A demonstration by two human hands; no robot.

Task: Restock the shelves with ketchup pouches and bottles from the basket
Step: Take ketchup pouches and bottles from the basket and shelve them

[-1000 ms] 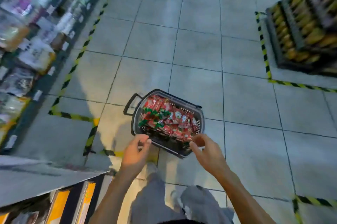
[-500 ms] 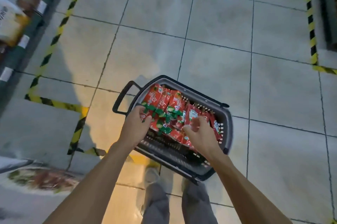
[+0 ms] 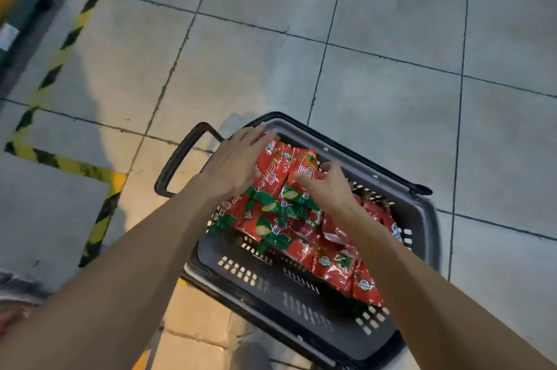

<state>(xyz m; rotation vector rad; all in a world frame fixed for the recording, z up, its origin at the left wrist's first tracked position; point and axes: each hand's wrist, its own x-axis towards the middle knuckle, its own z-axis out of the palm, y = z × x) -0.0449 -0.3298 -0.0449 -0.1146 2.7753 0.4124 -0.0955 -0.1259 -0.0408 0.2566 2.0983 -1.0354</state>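
Flanking 2 upright ketchup pouches (image 3: 286,167), the left hand (image 3: 232,163) lay open; the right hand (image 3: 327,185) seemingly gripped them.

A dark grey plastic basket (image 3: 420,219) with slotted walls sits on the floor, its black handle (image 3: 177,158) folded out to the left. Inside lies a loose heap of red ketchup pouches (image 3: 283,213) with green leaf print, overlapping and tilted. The upper pouches sit between the fingers of both hands, touching them; the rest spill below the right fingers toward the basket's near right corner.
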